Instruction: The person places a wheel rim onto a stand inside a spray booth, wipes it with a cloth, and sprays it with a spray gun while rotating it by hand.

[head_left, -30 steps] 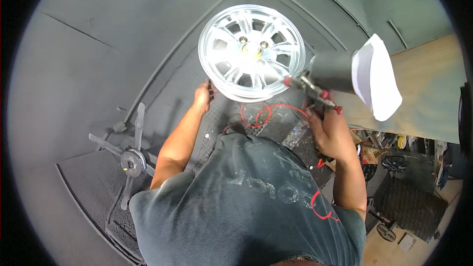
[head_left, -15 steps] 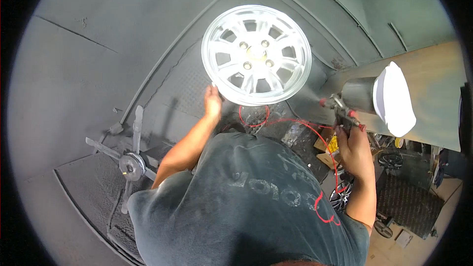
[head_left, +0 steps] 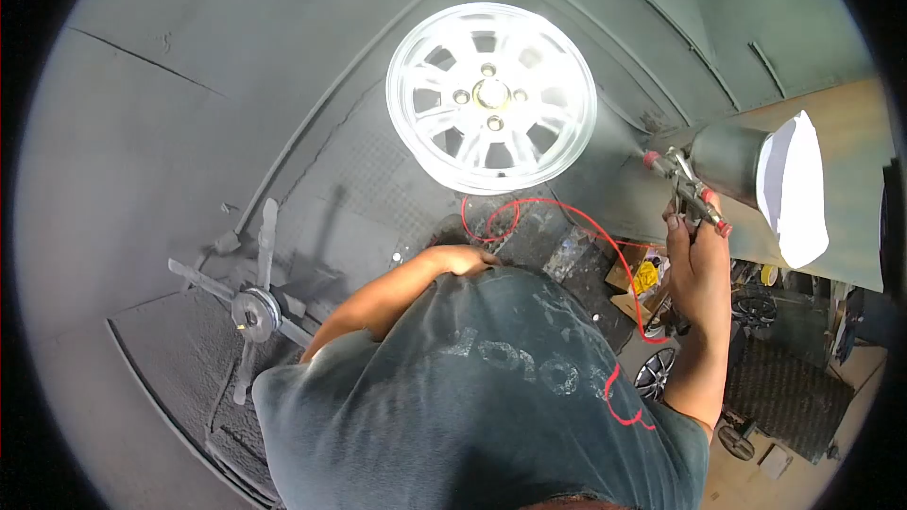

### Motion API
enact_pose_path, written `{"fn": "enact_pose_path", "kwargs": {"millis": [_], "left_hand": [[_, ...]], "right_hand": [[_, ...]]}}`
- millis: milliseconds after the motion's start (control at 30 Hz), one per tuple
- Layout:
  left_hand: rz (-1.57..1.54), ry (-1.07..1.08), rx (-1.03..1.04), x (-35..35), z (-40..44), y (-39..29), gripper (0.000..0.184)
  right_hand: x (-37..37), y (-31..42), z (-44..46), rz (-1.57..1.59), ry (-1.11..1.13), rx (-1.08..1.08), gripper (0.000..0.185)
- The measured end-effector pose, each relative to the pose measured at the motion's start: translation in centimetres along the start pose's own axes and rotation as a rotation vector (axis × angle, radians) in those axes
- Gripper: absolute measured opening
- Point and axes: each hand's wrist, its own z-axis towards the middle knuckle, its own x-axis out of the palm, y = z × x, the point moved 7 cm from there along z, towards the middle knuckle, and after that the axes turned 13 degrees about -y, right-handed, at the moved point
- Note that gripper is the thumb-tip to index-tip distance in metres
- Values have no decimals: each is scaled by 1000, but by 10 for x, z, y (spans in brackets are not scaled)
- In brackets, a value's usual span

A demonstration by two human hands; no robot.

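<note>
My right hand (head_left: pixel 697 269) is wrapped around a spray gun (head_left: pixel 688 191), its red-ringed nozzle aimed left toward a wheel rim. The gun carries a dark grey cup (head_left: pixel 726 165) with a white cover (head_left: pixel 795 191) over its end. A faint mist shows just off the nozzle. The bright silver-white wheel rim (head_left: pixel 515 156) faces up, apart from both hands, its spokes and several bolt holes visible. Close against the front of the dark shirt (head_left: pixel 491 349) is my left hand (head_left: pixel 463 260); its fingers are mostly hidden.
A red hose (head_left: pixel 595 219) loops below the rim and runs toward my right arm. At left stands a grey-coated stand with several arms (head_left: pixel 255 312). Grey booth walls (head_left: pixel 283 47) surround the rim. Boxes (head_left: pixel 631 307), another wheel (head_left: pixel 654 373) and a dark mat (head_left: pixel 789 397) lie at lower right.
My left hand has left the rim's edge and come down to the shirt front. The rim has turned, its bolt holes shifted. The spray gun has moved slightly right and up.
</note>
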Motion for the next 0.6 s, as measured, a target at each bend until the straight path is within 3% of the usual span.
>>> {"fn": "enact_pose_path", "kwargs": {"millis": [67,167,200,367,433,467,567,600], "left_hand": [[-116,56,-165,1,-7,12,49],[-122,73,-75,3,-7,23,50],[-120,73,-77,0,-9,17,50],[37,125,-174,-7,-13,27,52],[31,109,-152,-9,-14,41,52],[20,91,-132,-9,-14,47,52],[-20,40,-165,-10,-22,62,52],[-25,30,-168,-8,-24,65,52]], "right_hand": [[-1,-2,-7,-30,24,5,15],[5,3,-24,129,157,89,27],[14,-8,-30,3,330,48,28],[9,-3,-26,128,248,50,26],[-5,-14,-14,96,17,224,20],[-10,-16,-9,21,-95,92,17],[-16,-37,-12,-150,-96,41,17],[-15,-46,-19,-163,-41,114,17]]}}
